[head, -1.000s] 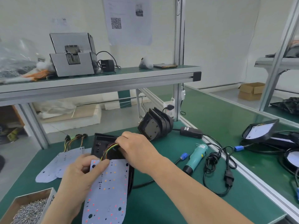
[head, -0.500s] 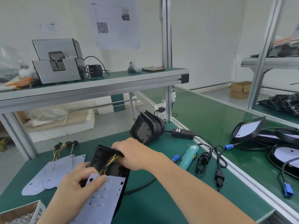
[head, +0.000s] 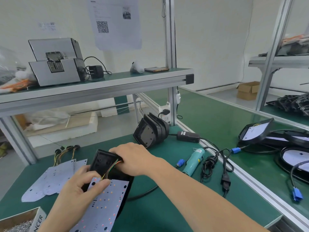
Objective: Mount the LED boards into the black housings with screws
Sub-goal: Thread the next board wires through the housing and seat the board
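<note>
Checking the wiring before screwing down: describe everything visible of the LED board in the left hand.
The LED board is a thin, flat, pale sheet dotted with rows of orange and red LEDs and black holes, with "12V" printed near its near end. It lies tilted over the near end of the black housing, not seated. The left hand pinches its far edge, thumb on top. Thin coloured wires run from that edge under the right hand.
</note>
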### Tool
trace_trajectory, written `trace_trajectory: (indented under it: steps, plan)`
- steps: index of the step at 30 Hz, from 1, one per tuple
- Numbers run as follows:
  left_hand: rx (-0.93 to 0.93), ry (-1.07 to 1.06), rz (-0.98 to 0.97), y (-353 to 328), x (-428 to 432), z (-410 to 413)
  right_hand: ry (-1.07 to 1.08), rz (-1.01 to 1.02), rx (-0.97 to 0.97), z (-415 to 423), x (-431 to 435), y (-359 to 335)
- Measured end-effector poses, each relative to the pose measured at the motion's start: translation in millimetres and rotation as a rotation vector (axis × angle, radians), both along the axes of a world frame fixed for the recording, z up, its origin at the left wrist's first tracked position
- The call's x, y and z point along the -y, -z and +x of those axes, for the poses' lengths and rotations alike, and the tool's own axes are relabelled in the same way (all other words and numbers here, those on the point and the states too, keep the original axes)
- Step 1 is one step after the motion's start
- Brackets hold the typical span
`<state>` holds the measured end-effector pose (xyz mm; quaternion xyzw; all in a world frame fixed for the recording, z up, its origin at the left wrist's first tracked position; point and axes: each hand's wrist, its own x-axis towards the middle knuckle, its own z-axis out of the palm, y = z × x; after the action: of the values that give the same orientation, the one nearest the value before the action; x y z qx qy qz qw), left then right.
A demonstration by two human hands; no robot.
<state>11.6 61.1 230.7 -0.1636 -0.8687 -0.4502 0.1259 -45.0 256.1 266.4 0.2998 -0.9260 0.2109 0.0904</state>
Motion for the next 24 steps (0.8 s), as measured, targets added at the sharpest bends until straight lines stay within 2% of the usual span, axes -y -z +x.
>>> trace_trajectory:
  steps: [8, 12, 17, 21, 24]
  plan:
    - [-0.001, -0.071, -0.046, -2.1, 6.5, -1.0, -0.148, -0.159, 0.360, 5.8, -13.0, -13.1]
    - [-0.033, -0.086, -0.054, -6.7, 3.6, 1.9, -0.094, -0.165, 0.207, 5.1, -9.3, -5.6]
    - [-0.050, -0.088, -0.050, -9.6, -1.0, 6.0, -0.072, -0.214, 0.119, 8.7, -2.3, -1.9]
    - [-0.114, -0.072, -0.148, -8.7, -11.7, 13.1, -0.060, -0.118, 0.122, 6.3, 5.0, -6.7]
    - [-0.119, -0.074, -0.152, -10.6, -13.8, 15.5, -0.026, -0.066, 0.028, 5.1, 10.0, -2.1]
